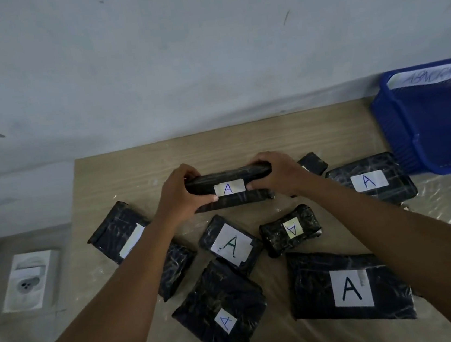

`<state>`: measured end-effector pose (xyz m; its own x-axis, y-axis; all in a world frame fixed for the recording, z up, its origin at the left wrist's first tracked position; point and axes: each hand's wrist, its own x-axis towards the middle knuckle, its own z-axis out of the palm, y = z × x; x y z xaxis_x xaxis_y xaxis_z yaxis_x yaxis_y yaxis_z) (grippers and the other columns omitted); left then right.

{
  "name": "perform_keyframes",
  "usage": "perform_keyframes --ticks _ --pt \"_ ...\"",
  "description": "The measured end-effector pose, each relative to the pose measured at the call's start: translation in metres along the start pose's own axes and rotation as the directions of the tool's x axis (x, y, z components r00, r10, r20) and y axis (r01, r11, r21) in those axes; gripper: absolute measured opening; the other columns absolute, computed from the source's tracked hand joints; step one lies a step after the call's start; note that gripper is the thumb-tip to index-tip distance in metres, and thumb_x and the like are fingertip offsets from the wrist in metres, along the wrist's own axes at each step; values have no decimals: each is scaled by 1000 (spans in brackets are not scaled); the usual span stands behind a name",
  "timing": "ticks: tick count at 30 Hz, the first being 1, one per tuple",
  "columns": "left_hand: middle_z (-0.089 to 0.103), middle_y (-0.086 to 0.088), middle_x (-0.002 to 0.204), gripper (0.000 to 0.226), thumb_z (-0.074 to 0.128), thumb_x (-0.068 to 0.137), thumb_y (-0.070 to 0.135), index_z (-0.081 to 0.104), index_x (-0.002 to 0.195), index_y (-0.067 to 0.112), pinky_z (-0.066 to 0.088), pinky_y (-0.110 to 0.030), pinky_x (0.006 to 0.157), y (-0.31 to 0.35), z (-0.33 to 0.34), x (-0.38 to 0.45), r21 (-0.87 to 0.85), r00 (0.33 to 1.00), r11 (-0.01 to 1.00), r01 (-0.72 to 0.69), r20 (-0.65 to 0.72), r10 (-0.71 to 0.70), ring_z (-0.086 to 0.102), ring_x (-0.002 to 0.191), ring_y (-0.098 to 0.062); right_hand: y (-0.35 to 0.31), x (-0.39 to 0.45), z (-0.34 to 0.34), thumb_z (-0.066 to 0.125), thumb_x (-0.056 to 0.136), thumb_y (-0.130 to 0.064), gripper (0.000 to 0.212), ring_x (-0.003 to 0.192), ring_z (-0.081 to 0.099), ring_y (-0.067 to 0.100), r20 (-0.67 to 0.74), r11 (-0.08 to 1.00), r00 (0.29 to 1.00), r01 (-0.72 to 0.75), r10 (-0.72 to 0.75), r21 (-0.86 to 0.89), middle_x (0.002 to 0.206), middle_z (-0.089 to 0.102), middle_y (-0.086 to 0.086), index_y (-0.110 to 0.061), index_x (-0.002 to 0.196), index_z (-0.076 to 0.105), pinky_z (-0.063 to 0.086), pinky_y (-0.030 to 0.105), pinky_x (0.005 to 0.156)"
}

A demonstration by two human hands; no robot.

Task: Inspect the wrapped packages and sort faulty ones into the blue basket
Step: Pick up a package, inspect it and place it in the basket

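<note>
A wall socket (29, 280) sits left of the worktop (133, 168), beyond its left edge. The long black package (140, 252) lies near that edge under the left forearm. The left hand (179, 196) and right hand (276, 176) each close their grip round one end of a narrow labelled package (228, 183), held above the worktop's middle. Bare wood lies open behind it up to the wall. More black packages crowd the front. The blue basket (428, 117) stands at the far right corner.
</note>
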<state>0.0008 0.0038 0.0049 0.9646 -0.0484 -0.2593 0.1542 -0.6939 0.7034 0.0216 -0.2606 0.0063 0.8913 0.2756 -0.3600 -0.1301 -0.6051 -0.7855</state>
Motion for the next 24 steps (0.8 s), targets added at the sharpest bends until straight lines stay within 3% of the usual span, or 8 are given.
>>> perform_keyframes --ticks 3,5,7,10,13,16,19,24 --pt "67 6 105 58 97 66 20 61 112 19 53 -18 71 21 -12 -12 -267 997 963 43 -47 -58 65 93 -7 -14 -14 -18 86 83 -15 38 100 74 29 -96 909 993 -18 64 417 111 73 6 -17 118 69 63 42 89" --pt "69 0 112 57 91 73 11 61 122 15 60 -23 71 37 -12 -26 -559 989 825 80 -56 -133 71 96 -13 -21 -26 -24 82 87 -12 38 104 74 35 -150 746 979 -5 140 666 112 74 9 -15 121 67 63 49 89" --pt "71 -6 118 53 83 82 10 60 130 14 62 -30 79 50 -2 -38 -748 972 655 109 -57 -227 74 99 -17 -27 -39 -21 78 91 -13 34 105 74 34 -212 659 960 40 183 751 113 75 11 -14 122 65 63 49 90" --pt "74 -12 117 40 76 92 23 63 129 10 62 -37 84 69 19 -53 -862 943 487 138 -36 -331 75 103 -25 -31 -59 -9 75 95 -22 25 104 74 30 -304 663 920 69 246 745 111 75 10 -19 117 64 63 44 89" --pt "77 -4 96 22 74 95 25 71 110 11 60 -23 65 87 27 -68 -835 920 528 154 -74 -385 76 80 -10 -30 -83 -4 72 97 -29 28 99 76 24 -278 645 926 51 255 762 111 75 11 -15 120 64 64 36 83" --pt "77 2 82 11 78 91 22 76 98 13 58 -21 58 94 25 -81 -817 911 562 125 -130 -391 75 70 -8 -26 -102 -6 76 94 -34 36 97 77 24 -214 651 950 15 228 759 109 78 9 -12 120 66 63 43 89" --pt "78 0 85 11 79 90 24 76 96 15 59 -23 60 103 23 -89 -805 909 577 137 -128 -396 76 75 -13 -23 -111 -8 79 91 -32 37 100 77 30 -234 663 945 25 228 748 107 78 11 -9 117 68 61 50 93" --pt "80 -7 102 25 76 91 24 71 112 10 60 -28 76 116 18 -101 -820 964 539 193 56 -260 77 94 -20 -23 -119 -14 77 93 -21 25 97 77 29 -352 691 902 88 250 717 105 78 12 -9 113 70 63 46 87"
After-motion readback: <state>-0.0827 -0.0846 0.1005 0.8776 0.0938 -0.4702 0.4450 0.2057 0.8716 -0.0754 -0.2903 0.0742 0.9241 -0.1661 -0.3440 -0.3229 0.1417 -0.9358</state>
